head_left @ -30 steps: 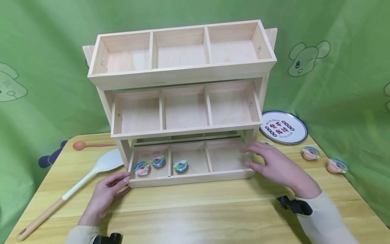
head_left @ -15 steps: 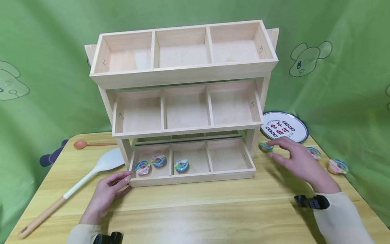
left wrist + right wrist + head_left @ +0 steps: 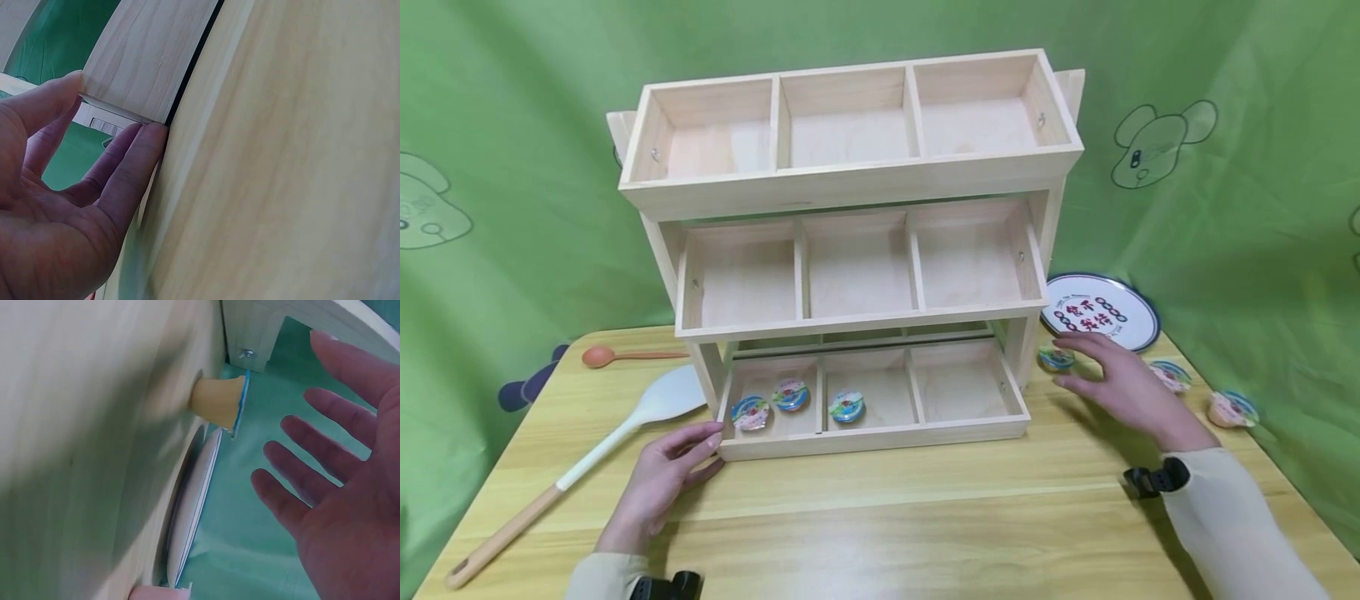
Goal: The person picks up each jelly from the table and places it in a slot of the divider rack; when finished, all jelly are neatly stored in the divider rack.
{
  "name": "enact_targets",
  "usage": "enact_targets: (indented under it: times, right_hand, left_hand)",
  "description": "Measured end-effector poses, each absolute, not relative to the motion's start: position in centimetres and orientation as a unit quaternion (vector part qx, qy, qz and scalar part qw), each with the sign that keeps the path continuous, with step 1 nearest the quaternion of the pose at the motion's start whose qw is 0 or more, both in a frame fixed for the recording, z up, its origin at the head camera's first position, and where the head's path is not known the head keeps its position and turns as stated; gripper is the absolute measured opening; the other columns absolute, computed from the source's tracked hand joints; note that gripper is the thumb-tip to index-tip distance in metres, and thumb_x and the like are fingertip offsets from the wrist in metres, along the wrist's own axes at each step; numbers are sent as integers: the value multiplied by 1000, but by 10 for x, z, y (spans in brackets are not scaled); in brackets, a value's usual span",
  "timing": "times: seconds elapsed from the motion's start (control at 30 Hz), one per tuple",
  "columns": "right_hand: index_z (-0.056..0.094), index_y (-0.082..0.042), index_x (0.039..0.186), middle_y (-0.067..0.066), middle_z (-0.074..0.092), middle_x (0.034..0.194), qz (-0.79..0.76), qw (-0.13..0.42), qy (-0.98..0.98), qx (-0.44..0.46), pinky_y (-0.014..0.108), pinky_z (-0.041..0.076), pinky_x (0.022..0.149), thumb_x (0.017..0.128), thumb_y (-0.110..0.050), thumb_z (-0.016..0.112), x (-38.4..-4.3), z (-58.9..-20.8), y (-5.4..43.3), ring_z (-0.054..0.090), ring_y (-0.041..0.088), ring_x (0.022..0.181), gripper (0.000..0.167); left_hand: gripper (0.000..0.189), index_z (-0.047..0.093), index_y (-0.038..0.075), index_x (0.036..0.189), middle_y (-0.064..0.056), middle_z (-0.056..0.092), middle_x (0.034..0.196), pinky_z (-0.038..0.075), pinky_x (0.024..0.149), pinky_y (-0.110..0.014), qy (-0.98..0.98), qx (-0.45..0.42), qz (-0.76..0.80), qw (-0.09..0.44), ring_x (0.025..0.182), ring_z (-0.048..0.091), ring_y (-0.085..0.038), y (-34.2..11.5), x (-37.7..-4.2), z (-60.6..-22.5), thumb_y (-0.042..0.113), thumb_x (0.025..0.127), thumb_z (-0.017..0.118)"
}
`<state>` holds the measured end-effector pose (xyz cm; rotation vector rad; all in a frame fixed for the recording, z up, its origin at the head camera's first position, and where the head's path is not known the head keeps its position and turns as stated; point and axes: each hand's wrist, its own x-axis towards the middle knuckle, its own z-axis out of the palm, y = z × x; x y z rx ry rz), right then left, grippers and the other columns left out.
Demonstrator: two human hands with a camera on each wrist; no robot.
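A three-tier wooden rack (image 3: 850, 188) with divided trays stands on the table. My left hand (image 3: 655, 483) holds the left front corner of its bottom tray, thumb and fingers at the edges of the wood (image 3: 150, 56). Two jelly cups (image 3: 791, 395) sit in that tray's left compartment, and another jelly cup (image 3: 847, 407) in the middle one. Beyond the rack's right side, my right hand (image 3: 1120, 387) hovers with spread fingers, holding nothing. Its fingertips are close to an upright jelly cup (image 3: 217, 402) on the table, apart from it in the right wrist view.
A white plate (image 3: 1138, 329) with a dark rim lies at the back right. Two more jelly cups (image 3: 1232, 409) are on the right, one partly behind my hand. On the left lie a white spatula (image 3: 668, 393) and an orange spoon (image 3: 597, 357). Green cloth (image 3: 1240, 250) surrounds the table.
My right hand has moved right from the bottom tray's right end to beside the jelly cup near the plate. The left hand has stayed at the tray's corner.
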<state>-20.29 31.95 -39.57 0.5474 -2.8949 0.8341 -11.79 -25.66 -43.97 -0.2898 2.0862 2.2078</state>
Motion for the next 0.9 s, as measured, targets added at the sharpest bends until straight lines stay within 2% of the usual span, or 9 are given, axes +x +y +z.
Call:
enact_targets:
  times: [0.17,0.3,0.6,0.9]
  right_hand:
    - [44,1,144,28,34,149,249,-4,-955,164,73,24,107,91,-34,72,-211,-393,317,30,52,133,70]
    - [42,0,146,28,28,152,230,-26,-960,158,73,21,109,91,-35,72,-218,-390,312,25,52,135,71]
    - [44,7,141,33,33,146,184,-21,-964,193,69,23,110,90,-24,73,-235,-397,308,30,53,132,66]
    - [56,9,128,33,44,134,167,-5,-963,213,68,32,106,87,-9,71,-244,-407,310,43,53,121,47]
  left_hand:
    - [38,58,-11,127,-15,53,123,54,95,-37,683,-95,723,50,103,63,-17,-258,-118,-440,7,94,67]
    - [36,60,-10,125,-12,55,121,54,95,-37,681,-98,724,51,103,64,-18,-259,-118,-440,6,93,67]
    - [35,60,-10,124,-11,56,119,55,95,-38,681,-94,725,46,102,64,-18,-258,-118,-441,4,93,67]
    - [33,62,-8,123,-11,56,119,55,95,-38,679,-98,726,48,102,64,-18,-258,-118,-441,5,93,68]
